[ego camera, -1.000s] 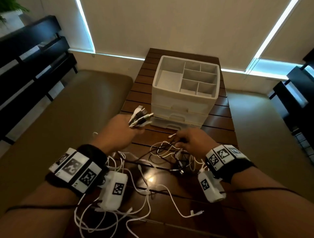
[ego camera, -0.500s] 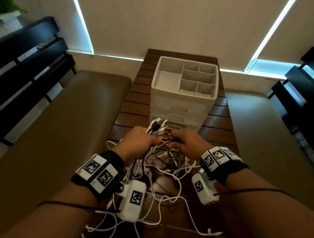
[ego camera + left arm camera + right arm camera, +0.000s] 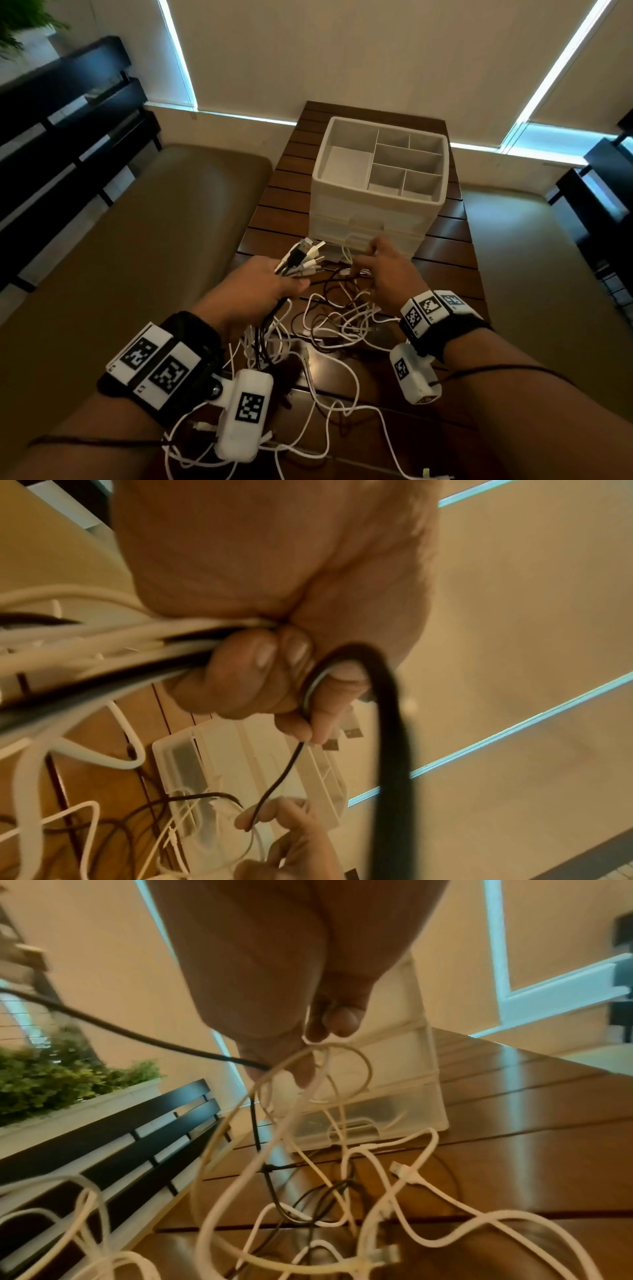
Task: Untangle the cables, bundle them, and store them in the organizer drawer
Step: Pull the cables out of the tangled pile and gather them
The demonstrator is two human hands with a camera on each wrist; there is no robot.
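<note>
Head: your left hand (image 3: 260,291) clenches a bunch of cable plug ends (image 3: 303,260), kept together so the tails sort out; your right hand (image 3: 380,270) reaches into the tangle (image 3: 335,318) before the organizer (image 3: 380,192). Left wrist: fingers (image 3: 246,674) wrap white and black cables (image 3: 103,653). Right wrist: fingertips (image 3: 304,1069) seem to pinch a thin white loop (image 3: 342,1074); drawer (image 3: 363,1118) closed, nothing stored.

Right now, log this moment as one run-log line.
left hand: grips white and black cable ends | right hand: pinches thin black cable | drawers shut

Slatted table (image 3: 445,240) (wooden); organizer (image 3: 376,205), cables (image 3: 335,329)
</note>
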